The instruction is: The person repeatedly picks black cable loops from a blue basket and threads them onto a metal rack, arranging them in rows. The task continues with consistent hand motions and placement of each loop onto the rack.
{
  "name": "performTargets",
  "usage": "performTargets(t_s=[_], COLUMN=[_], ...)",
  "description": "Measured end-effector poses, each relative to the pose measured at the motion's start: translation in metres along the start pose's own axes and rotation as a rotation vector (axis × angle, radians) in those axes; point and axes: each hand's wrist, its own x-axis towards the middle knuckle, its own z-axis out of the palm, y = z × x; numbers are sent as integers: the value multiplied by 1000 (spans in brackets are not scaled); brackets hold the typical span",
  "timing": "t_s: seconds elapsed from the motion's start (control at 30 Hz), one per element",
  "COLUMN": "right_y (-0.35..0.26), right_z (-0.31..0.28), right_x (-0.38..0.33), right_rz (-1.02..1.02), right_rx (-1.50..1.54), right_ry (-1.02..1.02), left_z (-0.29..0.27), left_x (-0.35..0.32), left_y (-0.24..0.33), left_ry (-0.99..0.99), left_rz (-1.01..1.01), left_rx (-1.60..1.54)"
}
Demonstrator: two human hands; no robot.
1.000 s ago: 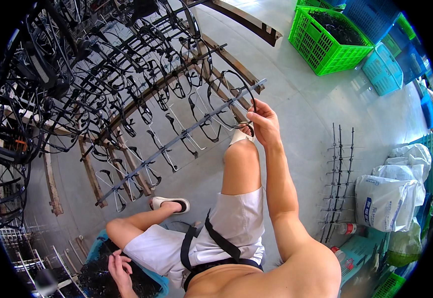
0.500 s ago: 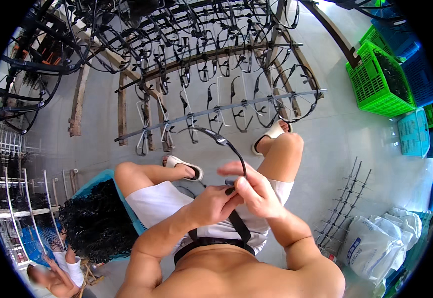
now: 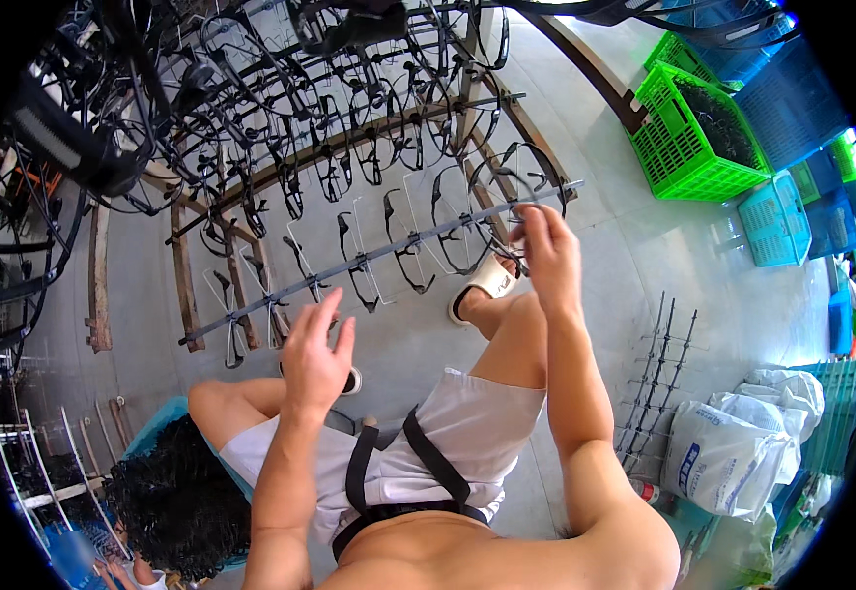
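My left hand (image 3: 315,359) is raised below the near metal rod (image 3: 418,239), fingers apart and nothing in it. My right hand (image 3: 551,251) is at the right end of that rod, with fingers curled and thumb and fingertips close together by the rod. Whatever they pinch there is hidden. Along the rod sit wire clips, several carrying thin curved black frames (image 3: 396,241) that look like eyeglass frames. Next to my right hand, a larger looped black frame (image 3: 558,167) hangs around the rod's end.
More rods of black frames (image 3: 335,162) fill the rack ahead. A blue basket (image 3: 158,428) heaped with black pieces (image 3: 182,501) stands at my left. Right are a green crate (image 3: 684,147), a light-blue basket (image 3: 777,224), bare clip rods (image 3: 654,383) and white sacks (image 3: 733,457).
My hands were together at my lap on a curved black frame; they have parted and reached forward. The right went to the rod's end. The view has shifted, so the rack sits further left.
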Motion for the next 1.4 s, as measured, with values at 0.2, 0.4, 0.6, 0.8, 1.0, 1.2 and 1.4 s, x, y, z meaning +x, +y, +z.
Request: performTargets(t_s=[0.2,0.4,0.6,0.8,1.0,1.2,1.4], right_y=[29,26,42,40,38,60,63], right_z=[21,19,19,23,13,-4,-24], right_x=[38,48,49,53,43,16,16], right_rz=[219,290,173,275,288,250,172], right_rx=[168,69,43,307,426,617,569], right_ry=[-165,-233,-237,-286,-338,-390,-465], left_z=[29,45,54,56,54,50,59], left_x=[5,3,4,5,8,19,25], left_y=[3,1,3,2,3,11,14], left_ry=[-119,-103,-78,-57,-2,53,91], left_rz=[99,127,87,83,102,71,98], left_rx=[-68,-107,-84,-93,-87,-128,-125])
